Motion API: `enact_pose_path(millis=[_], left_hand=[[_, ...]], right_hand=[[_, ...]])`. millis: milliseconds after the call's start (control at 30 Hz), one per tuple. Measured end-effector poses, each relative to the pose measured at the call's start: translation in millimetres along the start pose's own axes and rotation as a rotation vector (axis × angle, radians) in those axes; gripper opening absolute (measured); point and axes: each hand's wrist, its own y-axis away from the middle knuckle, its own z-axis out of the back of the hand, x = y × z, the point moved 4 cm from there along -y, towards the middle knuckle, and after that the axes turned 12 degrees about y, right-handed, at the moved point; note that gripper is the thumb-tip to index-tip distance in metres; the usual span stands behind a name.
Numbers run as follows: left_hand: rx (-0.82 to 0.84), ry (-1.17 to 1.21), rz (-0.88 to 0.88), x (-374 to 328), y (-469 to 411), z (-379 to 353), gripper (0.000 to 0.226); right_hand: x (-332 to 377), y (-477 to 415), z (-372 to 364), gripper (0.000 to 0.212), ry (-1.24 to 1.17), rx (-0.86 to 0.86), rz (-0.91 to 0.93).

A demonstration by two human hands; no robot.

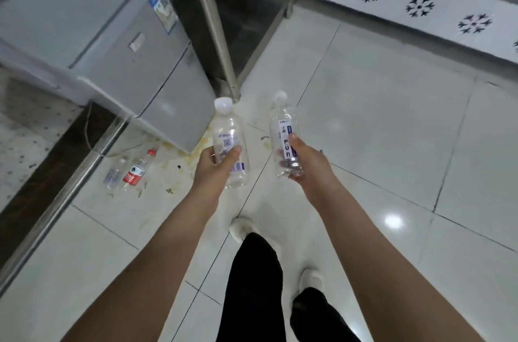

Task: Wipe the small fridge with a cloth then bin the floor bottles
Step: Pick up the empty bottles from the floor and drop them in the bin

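Left hand [217, 163] grips one clear bottle [229, 142], right hand [304, 162] grips another bottle [283, 128]; two more bottles [129, 170] lie by the fridge [112, 41]

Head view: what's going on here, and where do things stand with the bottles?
A person stands on the tiled floor holding two clear, white-capped bottles. The left hand grips the left bottle and the right hand grips the right bottle. A red-labelled bottle and a small clear bottle lie on the stained tiles beside the small fridge. No bin or cloth is in view.
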Motion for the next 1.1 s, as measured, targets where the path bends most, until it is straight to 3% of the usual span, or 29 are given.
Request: enact_pose_path(millis=[233, 500, 633, 733, 833, 1100], left_hand=[[0.172, 0.053, -0.093, -32, 121, -50, 0.018], [0.505, -0.058, -0.067, -54, 188, -99, 0.031], [0.692, -0.188, -0.093, -62, 220, -122, 0.024], [0.787, -0.264, -0.105, -62, 246, -139, 0.040], [0.863, -0.304, -0.076, -56, 274, -156, 0.050], [1.115, -0.386, -0.068, -35, 381, -215, 0.044]], right_hand=[[6, 133, 95, 0.024, -0.064, -0.218, 0.018], [-6, 253, 144, 0.026, -0.333, -0.566, 0.087], [-33, 299, 152, 0.036, -0.491, -0.696, 0.113], [-51, 336, 160, 0.043, -0.533, -0.776, 0.111], [-65, 375, 173, 0.036, -0.566, -0.887, 0.105], [-100, 474, 230, 0.038, -0.767, -1.063, 0.227]])
